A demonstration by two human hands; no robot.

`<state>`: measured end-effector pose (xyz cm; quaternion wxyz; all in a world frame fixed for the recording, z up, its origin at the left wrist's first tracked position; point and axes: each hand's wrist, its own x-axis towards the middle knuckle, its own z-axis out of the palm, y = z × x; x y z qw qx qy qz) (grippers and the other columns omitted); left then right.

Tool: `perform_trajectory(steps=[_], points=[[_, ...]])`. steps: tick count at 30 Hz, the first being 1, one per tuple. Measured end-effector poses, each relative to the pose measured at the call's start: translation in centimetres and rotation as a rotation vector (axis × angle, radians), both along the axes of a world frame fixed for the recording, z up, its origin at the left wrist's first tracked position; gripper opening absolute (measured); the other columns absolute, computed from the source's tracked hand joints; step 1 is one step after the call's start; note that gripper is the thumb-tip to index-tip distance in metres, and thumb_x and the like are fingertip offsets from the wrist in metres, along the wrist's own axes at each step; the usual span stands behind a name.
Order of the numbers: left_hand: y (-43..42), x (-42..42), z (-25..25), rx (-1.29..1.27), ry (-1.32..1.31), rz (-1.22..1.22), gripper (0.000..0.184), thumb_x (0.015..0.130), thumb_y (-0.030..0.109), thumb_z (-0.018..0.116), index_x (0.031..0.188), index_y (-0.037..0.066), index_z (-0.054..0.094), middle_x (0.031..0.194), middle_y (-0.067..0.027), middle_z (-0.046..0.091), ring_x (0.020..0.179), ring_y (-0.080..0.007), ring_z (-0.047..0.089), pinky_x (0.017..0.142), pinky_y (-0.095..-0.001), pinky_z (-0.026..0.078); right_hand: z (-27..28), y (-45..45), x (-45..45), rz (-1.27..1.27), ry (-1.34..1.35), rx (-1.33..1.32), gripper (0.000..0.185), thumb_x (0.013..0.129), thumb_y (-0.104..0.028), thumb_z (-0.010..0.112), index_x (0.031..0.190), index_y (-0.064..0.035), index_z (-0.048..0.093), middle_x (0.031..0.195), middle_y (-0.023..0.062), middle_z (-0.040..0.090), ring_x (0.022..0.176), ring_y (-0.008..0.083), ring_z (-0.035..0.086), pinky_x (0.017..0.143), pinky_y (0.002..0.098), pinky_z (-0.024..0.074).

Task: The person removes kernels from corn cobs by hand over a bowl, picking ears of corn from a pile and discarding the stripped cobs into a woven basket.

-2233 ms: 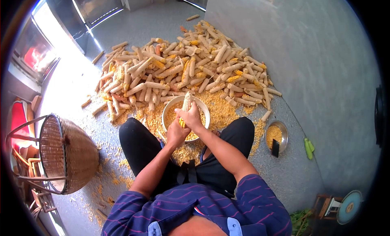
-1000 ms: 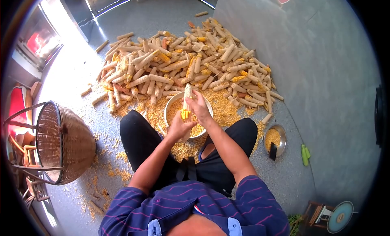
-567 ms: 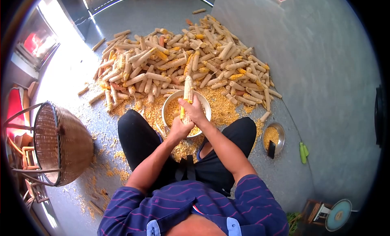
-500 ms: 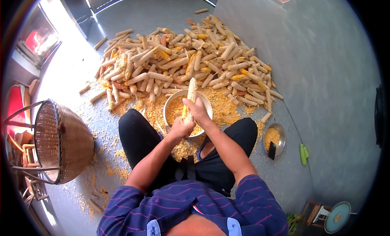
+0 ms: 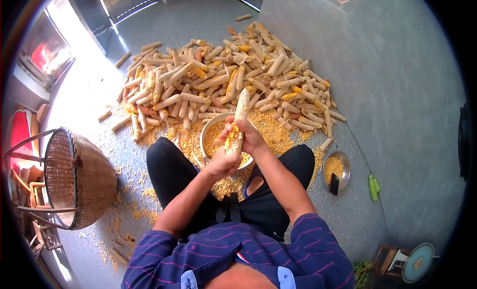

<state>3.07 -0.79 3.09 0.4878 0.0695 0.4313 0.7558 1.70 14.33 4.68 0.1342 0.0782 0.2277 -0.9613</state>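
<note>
An ear of corn point(image 5: 241, 110), pale and mostly bare at its top with yellow kernels lower down, is tilted up between my hands. My left hand point(image 5: 224, 163) is wrapped round its lower end. Higher up, my right hand point(image 5: 251, 135) grips the same ear, its fingers curled over the kernels. Beneath them stands a white-rimmed basin point(image 5: 202, 140) between my knees, with loose yellow kernels in it. My hands and the ear hide part of the basin.
A large heap of corncobs point(image 5: 213, 80) lies ahead, with scattered kernels point(image 5: 276, 132) round it. To the left a wicker basket point(image 5: 94, 174) lies tipped. At the right are a metal bowl point(image 5: 343, 162) of kernels, a dark object point(image 5: 334, 184) and green vegetables point(image 5: 373, 187).
The ear has shifted slightly to the right and shows more yellow kernels. My left hand is a little lower, and the right hand's fingers now curl across the ear.
</note>
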Motion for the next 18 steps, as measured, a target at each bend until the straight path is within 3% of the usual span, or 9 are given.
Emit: perform_trajectory(steps=[1, 2, 4, 5, 6, 9, 13, 15, 18], points=[[0.5, -0.2, -1.1, -0.283, 0.275, 0.093, 0.012, 0.072, 0.01, 0.063, 0.077, 0.005, 0.054, 0.061, -0.0098, 0.056, 0.047, -0.0236, 0.054, 0.043, -0.0337, 0.042, -1.5, 0.1, -0.6, -0.011, -0.002, 0.097, 0.014, 0.083, -0.011, 0.067, 0.092, -0.0058, 0.056, 0.076, 0.0054, 0.061, 0.072, 0.0188, 0.063, 0.076, 0.0375, 0.0561], [0.6, -0.1, -2.0, -0.28, 0.273, 0.093, 0.012, 0.072, 0.01, 0.063, 0.077, 0.005, 0.054, 0.061, -0.0098, 0.056, 0.047, -0.0236, 0.054, 0.043, -0.0337, 0.042, -2.1, -0.1, -0.6, -0.011, -0.004, 0.101, 0.014, 0.083, -0.011, 0.067, 0.092, -0.0058, 0.056, 0.076, 0.0054, 0.061, 0.072, 0.0188, 0.063, 0.076, 0.0375, 0.0561], [0.7, 0.4, -3.4, -0.718, 1.207, 0.373, 0.015, 0.071, 0.012, 0.064, 0.081, 0.005, 0.056, 0.065, -0.0184, 0.061, 0.056, -0.033, 0.063, 0.05, -0.0452, 0.047, -3.8, -0.8, -0.3, -0.147, -0.213, 0.571, 0.022, 0.079, -0.011, 0.072, 0.093, -0.004, 0.057, 0.073, 0.0044, 0.061, 0.068, 0.0152, 0.062, 0.068, 0.0329, 0.0549], [0.8, 0.3, -3.9, -0.909, 1.099, 0.249, 0.023, 0.072, 0.015, 0.065, 0.089, 0.003, 0.057, 0.076, -0.0249, 0.063, 0.07, -0.0409, 0.064, 0.062, -0.0529, 0.048, -5.3, -1.4, -0.3, -0.256, -0.265, 0.6, 0.023, 0.077, -0.01, 0.074, 0.09, -0.0029, 0.057, 0.07, 0.0044, 0.06, 0.065, 0.0138, 0.061, 0.061, 0.0307, 0.0515], [1.0, 0.1, -4.4, -0.91, 1.099, 0.247, 0.023, 0.072, 0.015, 0.065, 0.089, 0.003, 0.057, 0.076, -0.0249, 0.063, 0.07, -0.0409, 0.064, 0.062, -0.0529, 0.048, -6.2, -2.1, -0.3, -0.256, -0.267, 0.599, 0.023, 0.077, -0.01, 0.074, 0.09, -0.0029, 0.057, 0.07, 0.0044, 0.06, 0.065, 0.0138, 0.061, 0.061, 0.0307, 0.0515], [1.5, -0.4, -4.6, -1.207, 1.095, 0.065, 0.031, 0.074, 0.018, 0.064, 0.102, 0.003, 0.059, 0.08, -0.0242, 0.065, 0.078, -0.042, 0.063, 0.068, -0.0465, 0.05, -6.9, -4.2, -0.5, -0.871, -0.335, 1.282, 0.023, 0.075, -0.012, 0.075, 0.083, -0.0002, 0.056, 0.063, 0.004, 0.057, 0.054, 0.0137, 0.056, 0.053, 0.0275, 0.0463], [2.0, 0.0, -6.3, -0.802, 1.162, 0.305, 0.023, 0.073, 0.014, 0.064, 0.093, 0.002, 0.061, 0.072, -0.0199, 0.064, 0.069, -0.0325, 0.065, 0.06, -0.0422, 0.048, -6.4, -2.5, -0.5, -0.425, -0.37, 0.847, 0.016, 0.08, -0.012, 0.068, 0.083, -0.0006, 0.057, 0.065, 0.0062, 0.06, 0.054, 0.0146, 0.058, 0.052, 0.0278, 0.0476], [1.4, -0.8, -5.9, -0.578, 0.819, 0.093, 0.026, 0.071, 0.01, 0.063, 0.096, 0.001, 0.061, 0.076, -0.0157, 0.066, 0.074, -0.0275, 0.066, 0.067, -0.037, 0.05, -6.8, -2.0, -0.1, -0.382, -0.317, 0.76, 0.015, 0.08, -0.011, 0.067, 0.082, -0.0003, 0.057, 0.064, 0.0072, 0.06, 0.053, 0.0149, 0.058, 0.051, 0.0281, 0.0476], [0.9, -0.3, -4.2, -0.552, 0.65, 0.092, 0.02, 0.069, 0.005, 0.061, 0.088, 0.001, 0.06, 0.073, -0.0078, 0.062, 0.069, -0.019, 0.062, 0.064, -0.0328, 0.048, -6.4, -1.4, 0.2, -0.279, -0.214, 0.641, 0.013, 0.081, -0.012, 0.065, 0.083, -0.001, 0.058, 0.065, 0.008, 0.061, 0.054, 0.0159, 0.06, 0.053, 0.0288, 0.0509]])
